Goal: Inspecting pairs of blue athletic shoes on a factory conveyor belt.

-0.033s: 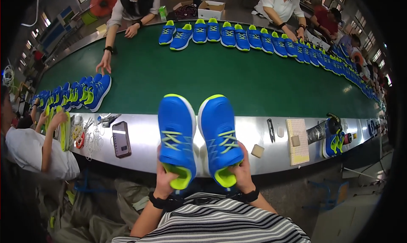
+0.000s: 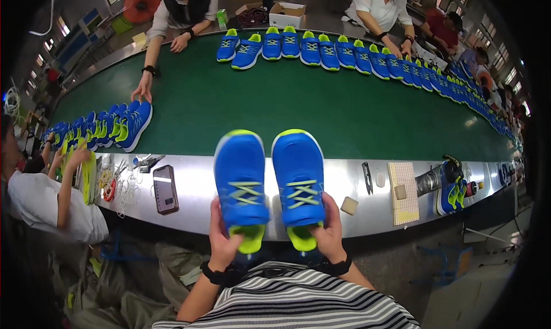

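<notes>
A blue sneaker with lime lining and crossed pale-yellow laces is in my left hand, thumb inside the heel opening and fingers along the outer side. Its mate, another blue sneaker, is held the same way by my right hand. Side by side, a small gap between them, both have their toes pointing away and their uppers facing me. They are held over the near metal edge of the table. My fingertips are partly hidden behind the shoes.
Beyond runs a green belt with a long row of blue sneakers. More sneakers stand left, under a co-worker's hand. On the metal strip lie a phone, a tan block, a pen-like tool and a paper pad.
Both sneakers have turned in my hands: their uppers and laces now face me squarely, where before they were rolled and angled apart. The co-worker's hand at the left shoes has barely moved.
</notes>
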### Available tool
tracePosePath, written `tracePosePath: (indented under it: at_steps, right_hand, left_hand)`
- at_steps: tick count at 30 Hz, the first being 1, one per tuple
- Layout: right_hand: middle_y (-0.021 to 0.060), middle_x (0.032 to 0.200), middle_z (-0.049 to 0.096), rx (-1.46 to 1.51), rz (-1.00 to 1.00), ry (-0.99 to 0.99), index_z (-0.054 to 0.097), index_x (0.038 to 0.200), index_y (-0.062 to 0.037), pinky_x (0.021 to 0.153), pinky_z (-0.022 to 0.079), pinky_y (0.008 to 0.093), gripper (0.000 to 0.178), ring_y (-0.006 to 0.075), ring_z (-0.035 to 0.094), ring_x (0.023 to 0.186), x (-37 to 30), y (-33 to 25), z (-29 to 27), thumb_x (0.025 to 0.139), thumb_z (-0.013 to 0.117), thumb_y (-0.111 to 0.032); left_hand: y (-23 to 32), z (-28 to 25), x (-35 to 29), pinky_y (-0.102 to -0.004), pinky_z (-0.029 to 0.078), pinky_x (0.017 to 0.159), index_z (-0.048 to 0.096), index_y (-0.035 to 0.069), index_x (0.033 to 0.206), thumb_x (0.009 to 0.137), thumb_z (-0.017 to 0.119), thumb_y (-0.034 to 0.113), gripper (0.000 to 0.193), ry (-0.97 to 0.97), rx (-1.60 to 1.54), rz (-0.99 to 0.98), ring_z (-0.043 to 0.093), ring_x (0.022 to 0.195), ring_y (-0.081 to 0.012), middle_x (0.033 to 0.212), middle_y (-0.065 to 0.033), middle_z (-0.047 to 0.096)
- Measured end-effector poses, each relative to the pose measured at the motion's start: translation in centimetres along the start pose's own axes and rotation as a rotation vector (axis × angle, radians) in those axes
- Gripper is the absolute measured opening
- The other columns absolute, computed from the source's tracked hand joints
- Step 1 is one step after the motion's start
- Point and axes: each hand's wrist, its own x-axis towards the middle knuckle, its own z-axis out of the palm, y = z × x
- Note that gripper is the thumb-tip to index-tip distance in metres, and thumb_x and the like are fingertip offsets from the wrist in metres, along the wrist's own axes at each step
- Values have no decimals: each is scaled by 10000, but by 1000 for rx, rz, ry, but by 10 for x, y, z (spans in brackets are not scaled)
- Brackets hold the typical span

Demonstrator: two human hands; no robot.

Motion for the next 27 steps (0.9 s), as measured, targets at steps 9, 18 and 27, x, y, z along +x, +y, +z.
tracePosePath:
  at_steps: [9, 18, 27]
  right_hand:
    - [238, 1319, 395, -825, -397, 109, 618, 1244, -89, 1017, 391, 457, 601, 394, 436, 1216, 15, -37, 11, 646, 681, -114]
    - [139, 1171, 528, 277, 598, 54, 181, 1486, -100, 981, 415, 344, 733, 203, 543, 1103, 62, -58, 38, 912, 628, -188]
    - [154, 1176, 520, 173, 552, -14, 193, 1497, -119, 960, 416, 357, 767, 214, 522, 1126, 49, -15, 15, 894, 647, -251]
  left_hand:
    - [39, 30, -1, -393, 438, 938, 561, 58, 1298, 588, 730, 38, 730, 166, 1176, 705, 523, 1090, -358, 1218, -201, 472]
    - [64, 49, 27, -340, 429, 990, 194, 52, 1482, 945, 565, 203, 669, 55, 12, -295, 528, 1173, -205, 1292, -156, 506]
    - [25, 23, 29, -349, 399, 1023, 289, -3, 1440, 972, 537, 275, 598, 81, 166, -226, 498, 1238, -232, 1338, -165, 480]
